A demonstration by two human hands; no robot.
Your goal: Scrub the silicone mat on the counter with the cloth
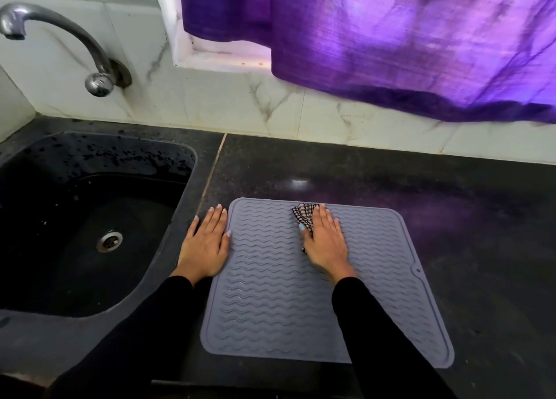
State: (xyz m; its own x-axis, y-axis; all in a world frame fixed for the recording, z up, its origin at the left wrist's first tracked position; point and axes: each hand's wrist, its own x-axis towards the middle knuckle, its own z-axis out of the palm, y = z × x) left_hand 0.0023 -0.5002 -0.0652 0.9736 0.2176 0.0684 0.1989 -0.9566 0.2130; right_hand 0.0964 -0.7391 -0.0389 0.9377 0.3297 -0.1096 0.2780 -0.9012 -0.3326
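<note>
A grey silicone mat with wavy ridges lies flat on the black counter. My right hand presses a black-and-white checked cloth onto the mat near its far edge; most of the cloth is hidden under the palm. My left hand rests flat on the counter, fingers spread, its thumb touching the mat's left edge. It holds nothing.
A black sink with a metal drain sits to the left of the mat. A metal tap juts from the tiled wall above it. A purple curtain hangs over the counter's back right.
</note>
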